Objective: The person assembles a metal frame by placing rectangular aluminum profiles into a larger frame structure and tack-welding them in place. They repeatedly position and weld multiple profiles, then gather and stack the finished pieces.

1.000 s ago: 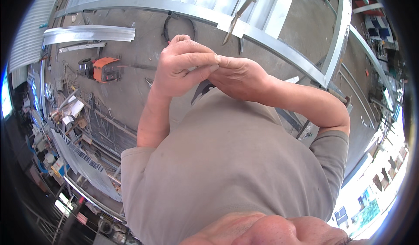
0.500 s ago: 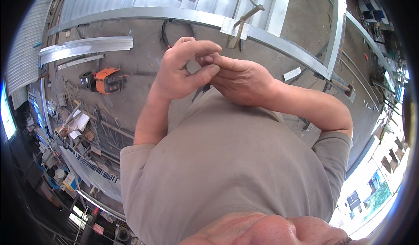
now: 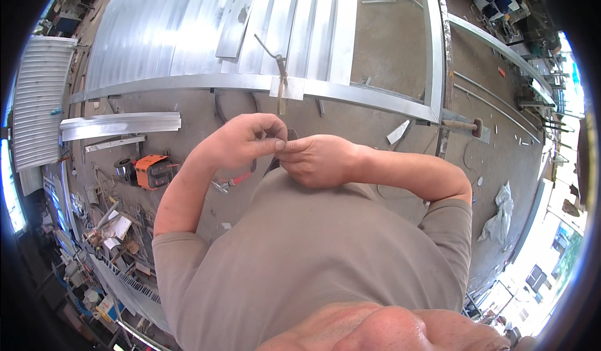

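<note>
Your L hand (image 3: 245, 143) half-curled, thumb tip meeting fingertips of your R hand (image 3: 322, 160), fingers bunched; can't tell if smth's held btwn; rusty bar tool (image 3: 283, 81) at silver rail (image 3: 363, 94), just past hands

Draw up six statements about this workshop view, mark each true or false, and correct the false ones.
1. The left hand and right hand are held wide apart. False: the left hand and right hand come together before the body.
2. The orange machine is left of both hands. True.
3. The shirt is long-sleeved. False: the shirt is short-sleeved.
4. Silver metal panels lie beyond the hands. True.
5. The wooden-handled tool lies left of the orange machine. False: the wooden-handled tool lies far to its right.
6. A crumpled pale sheet lies at the right. True.
</note>
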`<state>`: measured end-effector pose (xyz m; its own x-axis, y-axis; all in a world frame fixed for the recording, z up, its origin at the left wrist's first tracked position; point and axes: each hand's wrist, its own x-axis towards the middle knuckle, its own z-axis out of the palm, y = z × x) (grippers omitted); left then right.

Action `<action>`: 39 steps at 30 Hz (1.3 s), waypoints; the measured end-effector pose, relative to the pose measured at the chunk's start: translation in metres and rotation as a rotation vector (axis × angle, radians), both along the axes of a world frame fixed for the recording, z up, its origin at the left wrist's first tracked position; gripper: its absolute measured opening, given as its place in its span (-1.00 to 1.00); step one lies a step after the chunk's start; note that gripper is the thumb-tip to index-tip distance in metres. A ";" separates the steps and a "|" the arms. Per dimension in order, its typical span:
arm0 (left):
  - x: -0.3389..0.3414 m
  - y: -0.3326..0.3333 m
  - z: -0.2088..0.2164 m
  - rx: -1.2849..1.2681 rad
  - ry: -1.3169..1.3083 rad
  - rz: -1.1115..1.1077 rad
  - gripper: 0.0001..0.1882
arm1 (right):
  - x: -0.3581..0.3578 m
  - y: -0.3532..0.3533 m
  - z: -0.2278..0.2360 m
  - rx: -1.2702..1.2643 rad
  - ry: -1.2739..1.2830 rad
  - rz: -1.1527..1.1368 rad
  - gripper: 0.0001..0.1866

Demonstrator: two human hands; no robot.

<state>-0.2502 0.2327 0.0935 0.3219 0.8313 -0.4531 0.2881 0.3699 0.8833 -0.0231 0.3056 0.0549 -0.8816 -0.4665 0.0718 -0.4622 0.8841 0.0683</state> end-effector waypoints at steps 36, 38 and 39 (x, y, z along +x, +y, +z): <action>-0.181 -0.095 -0.120 -0.169 -0.217 0.518 -0.60 | -0.247 -0.016 -0.039 -1.326 -0.513 -0.525 -0.90; -0.184 -0.112 -0.126 -0.244 -0.193 0.640 -0.65 | -0.266 -0.015 -0.052 -1.182 -0.377 -0.441 -0.91; -0.187 -0.122 -0.130 -0.273 -0.180 0.692 -0.67 | -0.276 -0.017 -0.060 -1.106 -0.296 -0.398 -0.92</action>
